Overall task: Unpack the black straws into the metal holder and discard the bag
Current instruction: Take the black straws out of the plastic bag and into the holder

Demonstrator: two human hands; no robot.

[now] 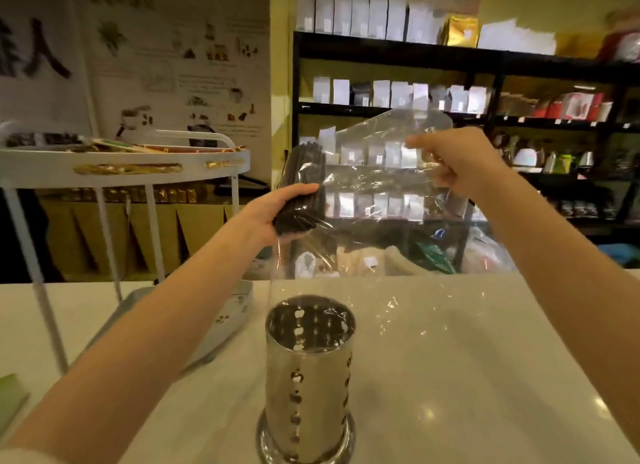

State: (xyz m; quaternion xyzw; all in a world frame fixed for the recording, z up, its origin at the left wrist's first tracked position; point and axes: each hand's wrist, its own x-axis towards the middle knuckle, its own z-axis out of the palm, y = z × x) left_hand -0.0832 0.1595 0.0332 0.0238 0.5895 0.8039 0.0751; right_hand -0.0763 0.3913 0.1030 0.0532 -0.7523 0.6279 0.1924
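Standing on a smooth white counter [467, 377], perforated cylindrical metal holder [309, 377], shiny, upright, empty inside. Dark shelving [381, 53] with pale pouches behind; white round trolley [121, 162] at left. Left hand [277, 218] wrapped around bundle of black straws [306, 190], raised above holder. Right hand [453, 166] pinching crinkled clear plastic bag [374, 186], which drapes toward the holder.

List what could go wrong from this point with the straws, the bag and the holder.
1. The left hand grips the black straws mid-bundle only; some might slip out and scatter.
2. The clear bag, pinched by the right hand, drapes over the metal holder and could snag or tip it.
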